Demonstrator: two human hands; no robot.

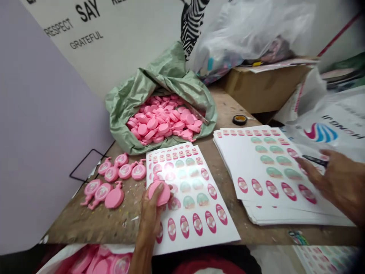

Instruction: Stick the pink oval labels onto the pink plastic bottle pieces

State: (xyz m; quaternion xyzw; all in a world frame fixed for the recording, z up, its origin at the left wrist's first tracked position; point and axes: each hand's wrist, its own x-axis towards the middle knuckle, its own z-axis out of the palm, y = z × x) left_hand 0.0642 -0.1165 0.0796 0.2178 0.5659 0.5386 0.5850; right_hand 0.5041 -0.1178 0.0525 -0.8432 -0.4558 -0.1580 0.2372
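My left hand (154, 209) grips a pink round plastic piece (159, 193) with a small hooked spout, its plain flat face toward me, over a sticker sheet (185, 224). My right hand (339, 182) is above the right-hand stack of sticker sheets (253, 167), its fingers closed around a slim black tool (315, 161) whose exact kind I cannot make out. Oval pink and green stickers are printed on the sheets; several spots on the left sheet are bare. To the left of it lie several pink pieces (125, 171), most bearing round stickers; one (114, 196) shows a plain face.
A green sack (122, 114) full of pink pieces (162, 121) stands at the back. Behind the right stack are a black tape roll (240, 120) and a cardboard box (265, 87). A wire frame (82, 163) leans at the left wall. More pink pieces (97, 262) sit below the table edge.
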